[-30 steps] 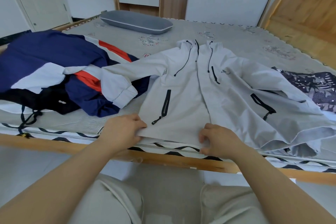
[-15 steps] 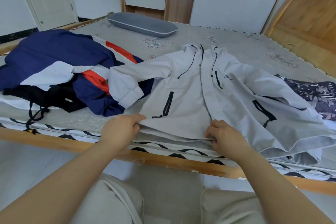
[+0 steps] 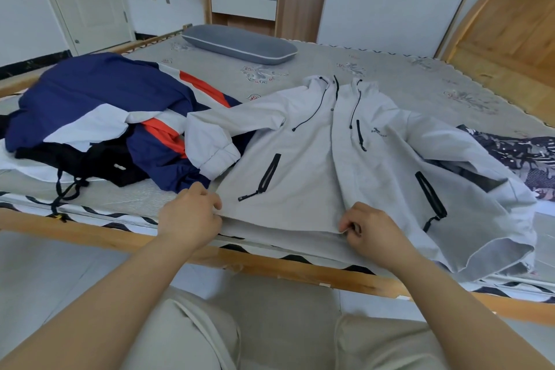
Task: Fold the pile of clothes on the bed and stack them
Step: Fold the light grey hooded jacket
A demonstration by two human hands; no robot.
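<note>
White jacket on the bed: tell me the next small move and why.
Probably tug the hem toward the bed edge to flatten it. Both the left hand and right hand pinch the white jacket there, and its right side lies rumpled.

We cannot read the small dark logo (image 3: 377, 133) on the chest of the white jacket (image 3: 303, 159); it is too small. The jacket's far sleeve end, on the side away from the navy jacket (image 3: 99, 93), folds under itself, so its cuff is hidden from us. Beside that sleeve, the patterned dark garment (image 3: 519, 156) is cut off by the picture's edge. Under the navy jacket, a black garment (image 3: 99, 159) shows only in part. The fingertips of our left hand (image 3: 190, 213) are tucked under the white jacket's hem.
</note>
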